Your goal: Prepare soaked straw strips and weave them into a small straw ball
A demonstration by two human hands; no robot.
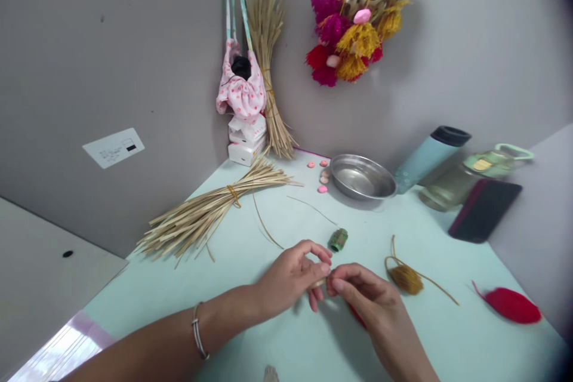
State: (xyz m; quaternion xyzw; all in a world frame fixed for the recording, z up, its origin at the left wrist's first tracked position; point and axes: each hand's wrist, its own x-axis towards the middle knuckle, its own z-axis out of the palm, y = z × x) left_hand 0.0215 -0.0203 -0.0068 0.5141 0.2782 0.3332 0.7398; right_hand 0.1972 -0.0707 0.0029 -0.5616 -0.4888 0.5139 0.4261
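My left hand (295,280) is closed, with thumb and index finger pinching a small straw-coloured piece (319,282) whose exact kind I cannot make out. Against its end, my right hand (369,295) is pinched shut; what lies between those fingertips is hidden. A bit of something red (357,315) shows under the right hand, mostly covered by it. Just beyond the fingers sits a small green patterned cylinder (338,240). To the right lie a mustard yarn tassel (406,280) with a long cord and a red yarn tassel (513,304).
A tied straw bundle (210,209) lies at left, with loose strands nearby. A steel bowl (362,176) stands behind, beside pink pieces (322,189). A blue tumbler (432,158), a green bottle (452,182) and a dark phone (486,210) line the right wall.
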